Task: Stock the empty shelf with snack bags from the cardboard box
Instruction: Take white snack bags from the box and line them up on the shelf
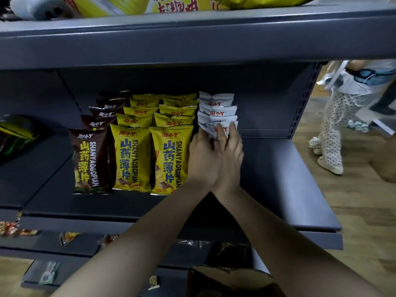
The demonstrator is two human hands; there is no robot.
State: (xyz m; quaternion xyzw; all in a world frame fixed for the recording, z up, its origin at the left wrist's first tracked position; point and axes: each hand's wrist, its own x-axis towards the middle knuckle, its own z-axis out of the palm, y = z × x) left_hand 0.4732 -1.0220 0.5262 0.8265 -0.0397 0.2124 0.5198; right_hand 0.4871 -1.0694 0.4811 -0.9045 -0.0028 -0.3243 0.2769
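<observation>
On the dark grey shelf stand rows of snack bags: one brown row, two yellow rows and a white row on the right. My left hand and my right hand are side by side against the front white bag, fingers laid over its face and holding it upright. Most of that bag is hidden behind my hands. The cardboard box shows at the bottom, below my forearms.
The shelf's right part is bare metal. An upper shelf carries yellow packs overhead. Lower shelves hold small loose packets. A person in spotted trousers stands on the wooden floor to the right.
</observation>
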